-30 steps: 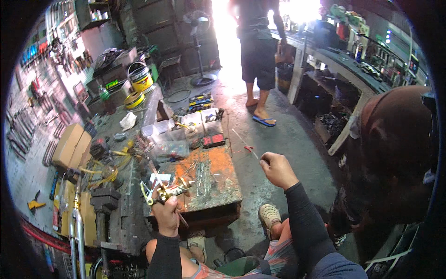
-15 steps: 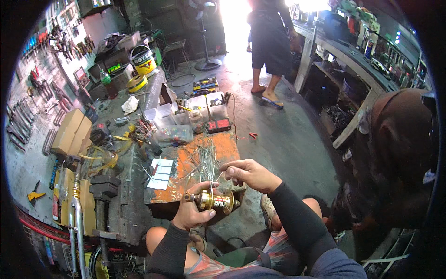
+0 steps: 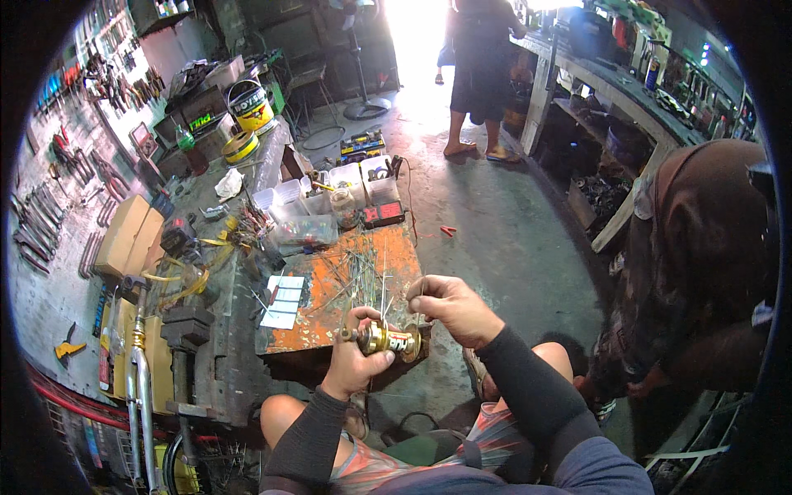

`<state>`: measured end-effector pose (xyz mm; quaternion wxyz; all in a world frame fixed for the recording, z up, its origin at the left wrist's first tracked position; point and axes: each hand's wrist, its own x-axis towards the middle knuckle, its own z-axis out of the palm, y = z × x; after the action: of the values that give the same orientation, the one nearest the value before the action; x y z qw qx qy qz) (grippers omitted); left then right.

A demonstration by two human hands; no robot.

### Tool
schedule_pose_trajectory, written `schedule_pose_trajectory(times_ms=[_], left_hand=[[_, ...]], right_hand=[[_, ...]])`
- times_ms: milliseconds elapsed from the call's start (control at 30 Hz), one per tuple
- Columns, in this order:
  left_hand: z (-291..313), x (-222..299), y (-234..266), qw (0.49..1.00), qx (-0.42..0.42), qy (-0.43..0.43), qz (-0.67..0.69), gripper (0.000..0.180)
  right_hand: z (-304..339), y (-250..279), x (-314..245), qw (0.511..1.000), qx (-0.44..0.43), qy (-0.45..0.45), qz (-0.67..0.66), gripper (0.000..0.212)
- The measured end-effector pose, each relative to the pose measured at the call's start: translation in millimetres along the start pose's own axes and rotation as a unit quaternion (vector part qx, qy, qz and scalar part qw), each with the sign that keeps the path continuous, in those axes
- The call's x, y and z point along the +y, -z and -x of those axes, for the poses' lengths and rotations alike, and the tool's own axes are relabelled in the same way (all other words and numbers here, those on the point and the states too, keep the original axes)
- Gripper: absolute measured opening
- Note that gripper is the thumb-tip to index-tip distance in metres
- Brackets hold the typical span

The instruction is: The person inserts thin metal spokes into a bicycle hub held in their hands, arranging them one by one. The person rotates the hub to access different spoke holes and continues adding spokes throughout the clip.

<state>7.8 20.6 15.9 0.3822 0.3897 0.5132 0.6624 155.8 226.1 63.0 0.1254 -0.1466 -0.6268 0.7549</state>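
Observation:
A gold wheel hub (image 3: pixel 398 341) lies across my left hand (image 3: pixel 353 363), whose fingers and thumb are closed round its left end. Thin metal spokes (image 3: pixel 384 285) stand up from the hub's left flange. Over the hub's right flange, my right hand (image 3: pixel 459 310) pinches a thin spoke (image 3: pixel 422 286) between thumb and fingertips. Whether its lower end sits in a flange hole is too small to tell. Beyond the hub, a loose pile of spokes (image 3: pixel 356 275) covers part of the orange, worn tabletop (image 3: pixel 403 246).
A paper sheet (image 3: pixel 283 302) lies left of the spokes. Plastic bins (image 3: pixel 381 189) and a red-black box (image 3: pixel 384 215) stand behind. A bench vise (image 3: pixel 186 328) is at my left. One person (image 3: pixel 697 247) crouches close on my right; another person (image 3: pixel 478 74) stands near the doorway.
My right hand has shifted slightly right, from above the hub's middle to its right flange. The hub has moved slightly. The standing person has stepped toward the right-hand bench.

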Motion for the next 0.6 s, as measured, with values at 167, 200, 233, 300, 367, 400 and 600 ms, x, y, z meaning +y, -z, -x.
schedule_pose_trajectory(times_ms=[167, 200, 233, 300, 367, 400, 600], left_hand=[[-5.5, 10.3, 1.7, 0.994, -0.018, 0.102, -0.037, 0.064], [-6.1, 7.6, -0.8, 0.994, -0.03, 0.1, -0.024, 0.064], [-3.0, 5.9, -0.8, 0.994, -0.036, 0.1, -0.016, 0.064], [-2.0, 7.6, -4.4, 0.992, -0.039, 0.122, 0.015, 0.065], [-0.1, 6.3, -4.2, 0.992, -0.042, 0.119, 0.031, 0.066], [-1.4, 9.1, -9.4, 0.988, -0.044, 0.113, 0.099, 0.068], [1.7, 24.1, -19.8, 0.991, -0.046, 0.109, -0.057, 0.07]], right_hand=[[23.3, -1.2, -36.0, 0.977, -0.101, 0.09, 0.167, 0.027], [28.0, -11.6, -37.4, 0.956, -0.067, 0.166, 0.231, 0.025], [31.7, -21.2, -47.4, 0.94, -0.046, 0.174, 0.291, 0.022], [33.0, -20.7, -52.8, 0.908, -0.059, 0.206, 0.359, 0.02], [26.4, -21.1, -51.7, 0.926, -0.04, 0.164, 0.338, 0.019], [24.2, -20.4, -52.9, 0.932, -0.026, 0.149, 0.328, 0.018], [22.9, -13.7, -46.5, 0.927, -0.18, 0.158, 0.29, 0.016]])
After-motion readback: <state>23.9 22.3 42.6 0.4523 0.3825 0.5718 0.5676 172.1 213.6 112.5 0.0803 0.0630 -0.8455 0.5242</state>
